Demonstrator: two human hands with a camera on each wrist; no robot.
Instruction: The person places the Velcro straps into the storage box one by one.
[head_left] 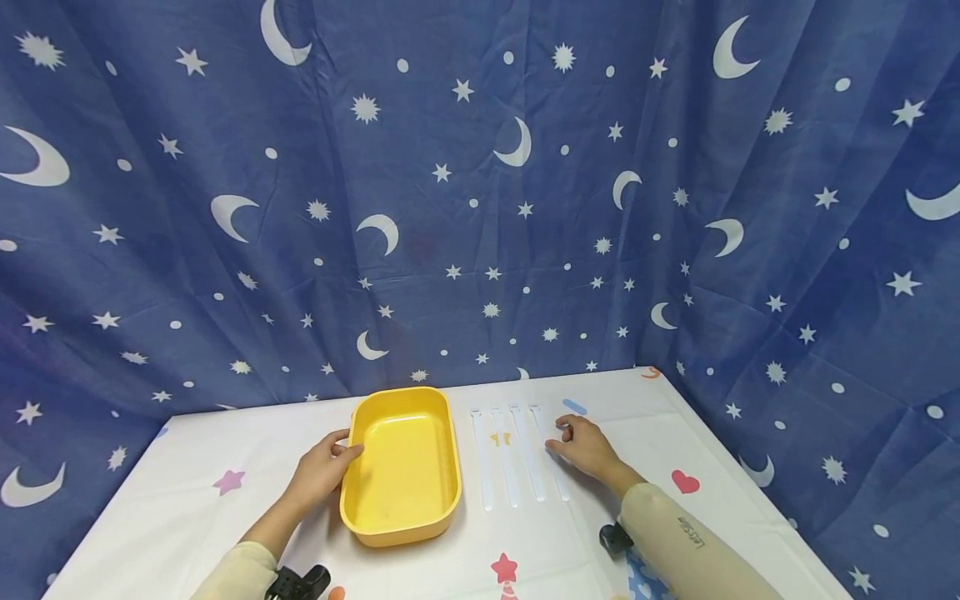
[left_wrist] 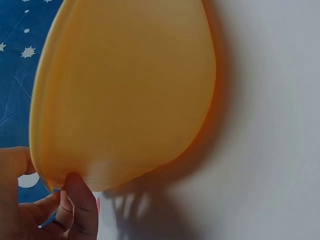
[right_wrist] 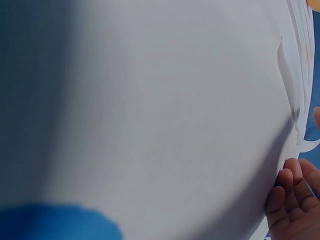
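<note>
A yellow rectangular plastic basin (head_left: pixel 401 475) with rounded corners sits in front of me, its inside bare. My left hand (head_left: pixel 324 473) grips its left rim, the thumb over the edge and the other fingers outside; the left wrist view shows the basin's outer wall (left_wrist: pixel 130 95) beside those fingers. To the right of the basin lie several thin, flat white strips (head_left: pixel 528 454), side by side, each with a small head at its far end. My right hand (head_left: pixel 588 450) hovers by the rightmost strip (head_left: pixel 550 454), fingers loosely bent and nothing visibly held.
A white cloth (head_left: pixel 600 525) printed with coloured shapes covers the table. Behind and to the right hangs a blue curtain (head_left: pixel 450 208) with moons and stars. Near the front edge, under the right forearm, lies a blue patterned patch (head_left: pixel 643 579).
</note>
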